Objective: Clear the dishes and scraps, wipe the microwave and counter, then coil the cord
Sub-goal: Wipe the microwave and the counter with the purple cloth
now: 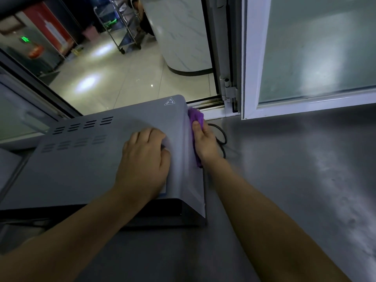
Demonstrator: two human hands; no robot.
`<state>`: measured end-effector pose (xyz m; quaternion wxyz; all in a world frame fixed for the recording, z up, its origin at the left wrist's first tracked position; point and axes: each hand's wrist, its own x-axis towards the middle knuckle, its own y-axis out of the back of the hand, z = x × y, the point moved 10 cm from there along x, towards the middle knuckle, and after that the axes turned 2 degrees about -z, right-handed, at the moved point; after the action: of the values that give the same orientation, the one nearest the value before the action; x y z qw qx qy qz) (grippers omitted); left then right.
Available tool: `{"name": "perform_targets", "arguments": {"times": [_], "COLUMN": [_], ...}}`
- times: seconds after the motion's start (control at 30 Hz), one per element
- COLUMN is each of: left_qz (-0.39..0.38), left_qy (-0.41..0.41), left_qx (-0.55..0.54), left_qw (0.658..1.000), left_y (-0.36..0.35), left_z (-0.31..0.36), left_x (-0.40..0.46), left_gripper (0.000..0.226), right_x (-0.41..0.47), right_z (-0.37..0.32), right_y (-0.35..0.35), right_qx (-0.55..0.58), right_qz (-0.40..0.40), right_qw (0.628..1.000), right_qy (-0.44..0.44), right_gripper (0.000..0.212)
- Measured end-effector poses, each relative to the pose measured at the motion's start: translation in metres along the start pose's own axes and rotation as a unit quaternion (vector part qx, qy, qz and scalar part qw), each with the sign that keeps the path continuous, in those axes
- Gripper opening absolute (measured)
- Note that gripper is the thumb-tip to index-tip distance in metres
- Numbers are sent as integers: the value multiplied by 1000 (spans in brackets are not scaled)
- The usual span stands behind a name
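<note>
A grey microwave (85,163) stands on the steel counter (284,169), its vented top facing me. My left hand (144,159) rests flat on the microwave's top near its right edge. My right hand (205,141) holds a purple cloth (196,118) against the microwave's right side wall, near the back corner. A black power cord (222,137) lies looped on the counter just behind my right hand, partly hidden by it.
A white-framed frosted window (305,58) stands open at the back right, its sill running behind the microwave. Beyond the opening lie a tiled floor, a marble-look pillar (183,37) and a wheeled metal rack (124,27). Bare counter stretches to the right.
</note>
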<state>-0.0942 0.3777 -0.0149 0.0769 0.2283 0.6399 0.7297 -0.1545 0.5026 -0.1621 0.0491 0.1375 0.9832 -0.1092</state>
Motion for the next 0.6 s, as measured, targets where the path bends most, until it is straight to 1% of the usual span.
{"name": "perform_targets", "arguments": {"times": [0.13, 0.27, 0.43, 0.5, 0.6], "left_qz": [-2, -5, -4, -2, -1], "left_qy": [1, 4, 2, 2, 8], "left_qx": [-7, -6, -6, -7, -7], "left_qw": [1000, 1000, 1000, 1000, 1000], "left_y": [0, -1, 0, 1, 1], "left_z": [-2, -3, -1, -1, -1], "left_x": [0, 0, 0, 0, -1], "left_gripper": [29, 29, 29, 30, 31], "right_x": [16, 0, -35, -55, -88], "right_z": [6, 10, 27, 35, 35], "right_y": [0, 4, 4, 6, 7], "right_qx": [-1, -43, -2, -1, -16], "right_qz": [-10, 17, 13, 13, 5], "right_qw": [1000, 999, 999, 1000, 999], "right_qy": [-16, 9, 29, 26, 52], "right_gripper": [44, 43, 45, 47, 51]}}
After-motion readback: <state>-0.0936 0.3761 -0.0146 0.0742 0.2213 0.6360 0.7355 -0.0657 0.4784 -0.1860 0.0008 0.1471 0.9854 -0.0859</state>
